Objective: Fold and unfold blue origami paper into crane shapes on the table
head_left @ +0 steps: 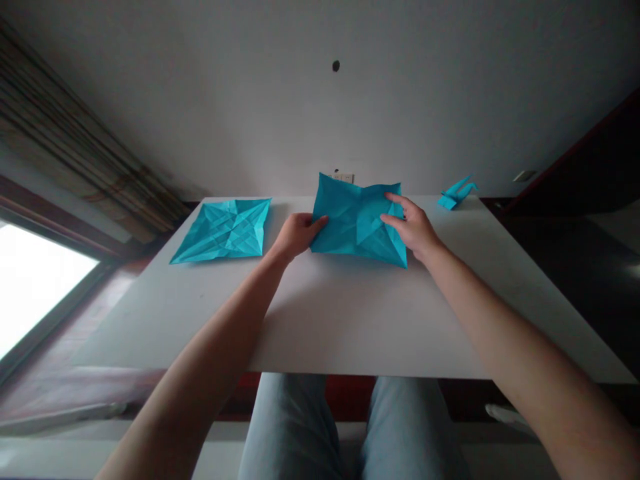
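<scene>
A creased turquoise sheet of paper (345, 217) is held up, tilted, over the middle of the table. My left hand (299, 233) grips its left edge, thumb in front and the other fingers hidden behind. At the right side my right hand (413, 227) has its thumb and a finger on the front of the same sheet, near the edge; its remaining fingers are out of sight. Another turquoise sheet (227, 230), covered in fold lines, lies to the left of my left hand. Beyond my right hand, at the back right, stands a folded turquoise paper crane (457, 193).
The white table (360, 320) reaches back to a grey wall (240, 100) with a socket (345, 178) just above its far edge. Curtains (65, 133) and a bright window (40, 287) are on the left. My legs (295, 427) are under the front edge.
</scene>
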Demonstrator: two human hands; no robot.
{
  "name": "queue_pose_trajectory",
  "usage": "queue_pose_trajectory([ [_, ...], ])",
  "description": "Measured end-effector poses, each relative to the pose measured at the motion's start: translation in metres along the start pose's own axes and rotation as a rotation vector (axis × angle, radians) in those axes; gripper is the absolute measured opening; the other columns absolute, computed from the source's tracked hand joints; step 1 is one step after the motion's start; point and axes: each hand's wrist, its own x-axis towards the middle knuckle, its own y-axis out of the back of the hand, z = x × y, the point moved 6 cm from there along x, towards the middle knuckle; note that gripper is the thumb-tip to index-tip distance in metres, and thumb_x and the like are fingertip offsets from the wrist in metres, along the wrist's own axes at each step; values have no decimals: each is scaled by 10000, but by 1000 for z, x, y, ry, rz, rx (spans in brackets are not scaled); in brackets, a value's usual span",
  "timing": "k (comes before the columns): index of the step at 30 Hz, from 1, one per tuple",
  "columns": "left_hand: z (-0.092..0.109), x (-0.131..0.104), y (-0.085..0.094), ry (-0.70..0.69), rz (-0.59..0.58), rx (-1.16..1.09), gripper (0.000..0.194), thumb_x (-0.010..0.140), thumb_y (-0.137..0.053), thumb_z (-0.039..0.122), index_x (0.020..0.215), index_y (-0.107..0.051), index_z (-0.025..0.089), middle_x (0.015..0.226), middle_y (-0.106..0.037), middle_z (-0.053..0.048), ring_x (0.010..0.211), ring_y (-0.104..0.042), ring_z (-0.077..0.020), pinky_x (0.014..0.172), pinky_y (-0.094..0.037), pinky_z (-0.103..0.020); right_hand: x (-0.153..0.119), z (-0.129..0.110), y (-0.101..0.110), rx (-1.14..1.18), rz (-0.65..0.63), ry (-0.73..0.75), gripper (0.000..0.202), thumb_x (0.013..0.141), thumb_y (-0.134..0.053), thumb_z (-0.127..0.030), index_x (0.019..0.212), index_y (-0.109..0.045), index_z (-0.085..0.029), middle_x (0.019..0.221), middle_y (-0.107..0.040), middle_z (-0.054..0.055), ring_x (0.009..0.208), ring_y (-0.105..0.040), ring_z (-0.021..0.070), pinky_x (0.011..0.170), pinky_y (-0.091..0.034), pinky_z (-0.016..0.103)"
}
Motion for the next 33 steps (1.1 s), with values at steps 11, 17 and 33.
queue_pose_trajectory([
  [11,46,-56,-38,-539,-263,482,462,1206,-803,536,1594,-822,285,1774,-805,-176,1696,-742,-473,1531,-491,-708,-25,-22,-31,-252,-267,92,537,1071,-901,-394,1602,-902,-318,1630,-926,135,1535,-867,486,1403,-649,710],
  [17,11,-50,-72,-518,-415,494,1110,1115,-878,833,1988,-543,234,2150,-429,-180,2041,-335,-503,1701,-219,-714,-35,-45,-27,-585,-148,235,524,996,-999,-316,1517,-937,-295,1746,-748,231,1610,-736,556,1409,-614,766],
  [33,-14,-44,-51,-381,-290,623,1459,1051,-706,1090,2051,-381,79,2180,-224,-281,2081,-168,-495,1706,-180,-644,-58,-44,-85,-423,-583,343,697,1154,-775,-566,1817,-799,-353,1982,-687,109,1901,-580,474,1630,-391,745],
])
